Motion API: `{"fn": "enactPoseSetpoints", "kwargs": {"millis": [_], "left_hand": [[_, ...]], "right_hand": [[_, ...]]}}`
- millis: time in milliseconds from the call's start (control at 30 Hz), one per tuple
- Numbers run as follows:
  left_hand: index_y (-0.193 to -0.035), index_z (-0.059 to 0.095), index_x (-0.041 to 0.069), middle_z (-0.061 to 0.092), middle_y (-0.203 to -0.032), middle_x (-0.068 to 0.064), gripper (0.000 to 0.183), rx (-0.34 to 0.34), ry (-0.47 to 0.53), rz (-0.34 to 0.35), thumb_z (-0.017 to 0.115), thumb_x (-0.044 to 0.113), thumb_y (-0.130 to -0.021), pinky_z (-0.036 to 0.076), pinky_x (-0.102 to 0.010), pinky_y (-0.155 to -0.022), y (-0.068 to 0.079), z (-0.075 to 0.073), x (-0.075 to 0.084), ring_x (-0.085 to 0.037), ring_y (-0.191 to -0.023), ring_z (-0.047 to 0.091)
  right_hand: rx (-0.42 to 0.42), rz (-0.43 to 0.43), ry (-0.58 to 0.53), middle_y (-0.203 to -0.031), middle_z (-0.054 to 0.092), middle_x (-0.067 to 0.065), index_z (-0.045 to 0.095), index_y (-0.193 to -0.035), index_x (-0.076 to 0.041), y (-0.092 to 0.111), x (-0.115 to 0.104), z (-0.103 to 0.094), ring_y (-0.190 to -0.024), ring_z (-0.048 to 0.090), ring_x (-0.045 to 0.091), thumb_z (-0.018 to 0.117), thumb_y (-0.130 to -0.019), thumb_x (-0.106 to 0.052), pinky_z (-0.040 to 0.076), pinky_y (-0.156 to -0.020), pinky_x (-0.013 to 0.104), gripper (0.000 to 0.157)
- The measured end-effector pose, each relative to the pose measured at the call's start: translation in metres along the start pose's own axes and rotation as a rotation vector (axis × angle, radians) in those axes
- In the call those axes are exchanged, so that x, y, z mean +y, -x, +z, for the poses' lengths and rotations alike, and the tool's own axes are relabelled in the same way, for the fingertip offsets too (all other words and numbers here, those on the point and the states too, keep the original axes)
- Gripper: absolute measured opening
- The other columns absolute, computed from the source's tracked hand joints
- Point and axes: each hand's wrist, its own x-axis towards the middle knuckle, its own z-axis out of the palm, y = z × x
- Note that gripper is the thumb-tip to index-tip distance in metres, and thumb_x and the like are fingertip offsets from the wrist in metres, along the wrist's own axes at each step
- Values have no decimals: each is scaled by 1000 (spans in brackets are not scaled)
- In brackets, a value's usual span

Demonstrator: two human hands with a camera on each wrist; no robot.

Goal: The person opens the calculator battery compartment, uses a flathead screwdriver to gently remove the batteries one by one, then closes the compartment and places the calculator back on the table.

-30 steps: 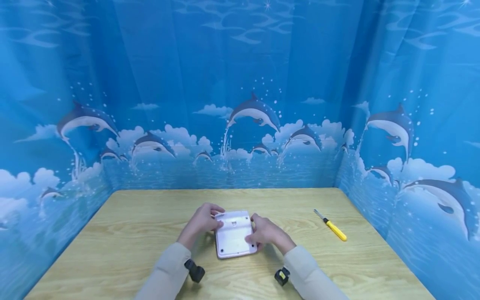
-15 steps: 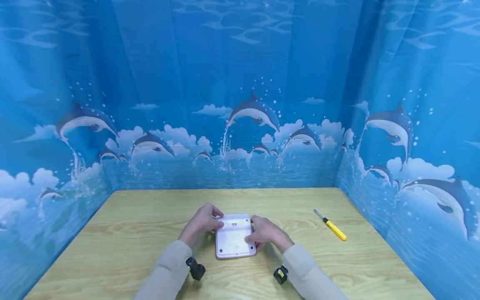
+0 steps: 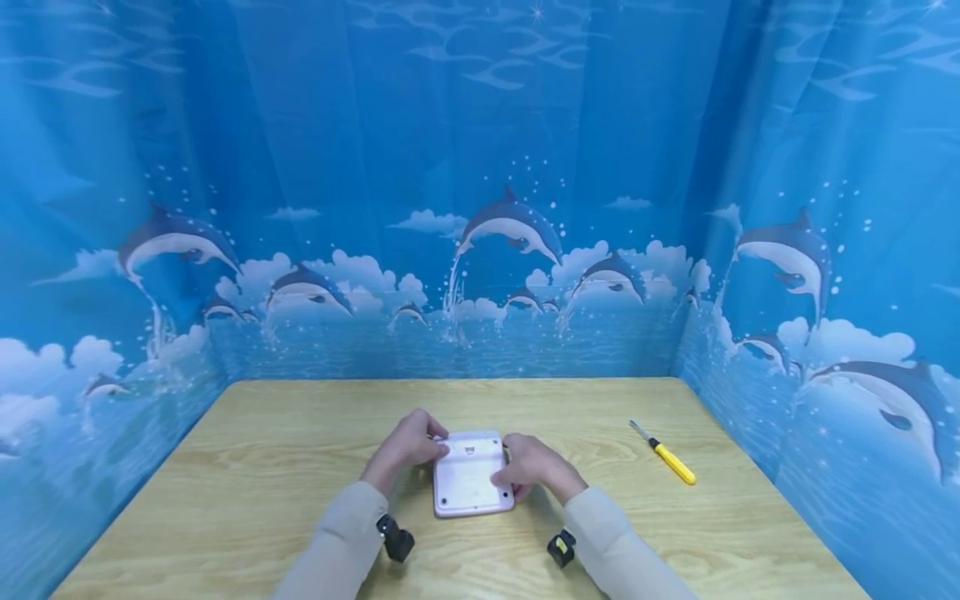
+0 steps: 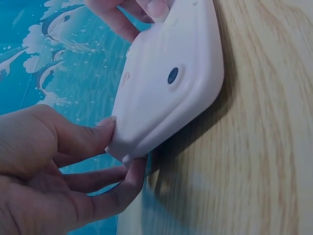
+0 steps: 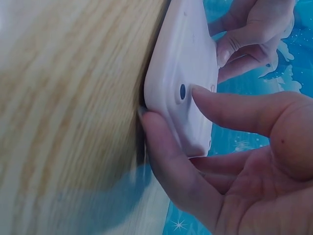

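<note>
A pale pink, squarish plastic device (image 3: 471, 483), shaped like a desk calculator turned face down, is between both hands. Dark round feet and a small latch mark its upward side; its other face is hidden. My left hand (image 3: 408, 442) pinches the far left corner, thumb on the back and fingers beneath, as the left wrist view shows. On the right side, my right hand (image 3: 534, 465) grips the edge with its thumb (image 5: 220, 105) pressed on the back near a dark foot (image 5: 183, 92). In the wrist views the device is close over the table, casting a shadow there.
A screwdriver (image 3: 667, 457) with a yellow handle lies on the wood-grain table (image 3: 285, 467), off to the right. Blue dolphin-print curtains (image 3: 375, 208) enclose the table's back and sides. Black wrist cameras (image 3: 397, 542) are strapped over the pale sleeves.
The device's far edge has dipped slightly, so it looks flatter than a second ago. Both hands keep the same hold, and the screwdriver has stayed in place.
</note>
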Motion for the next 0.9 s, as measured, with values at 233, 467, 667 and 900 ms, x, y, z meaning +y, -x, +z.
{"fn": "enactPoseSetpoints", "kwargs": {"millis": [233,467,667,900], "left_hand": [[-113,74,-2,74,-113,-19,26,1,-1,-10,76,0,-86,60,-43,-93,0,3,0,-29,-100,71],[-114,74,-1,73,-112,-18,27,28,29,-43,76,1,-87,61,-42,-90,2,5,-2,-26,-97,70],[-118,73,-2,72,-113,-18,31,45,48,-41,75,2,-87,62,-36,-83,3,7,-4,-23,-94,70],[-118,73,-1,71,-115,-19,30,62,49,-48,75,2,-88,62,-38,-86,7,10,-4,-25,-98,69]], "right_hand": [[2,5,8,-87,63,12,52,-138,8,0,1,0,-67,68,23,78,-88,-10,61,-58,32,59],[2,-6,12,-86,63,12,53,-137,9,0,0,1,-67,68,23,78,-88,-10,61,-58,31,58],[0,-12,-3,-86,63,12,57,-130,7,-1,1,2,-67,67,23,78,-88,-8,61,-58,32,49],[7,-16,-8,-87,63,13,56,-130,8,0,4,2,-65,66,23,78,-88,-8,61,-57,32,50]]}}
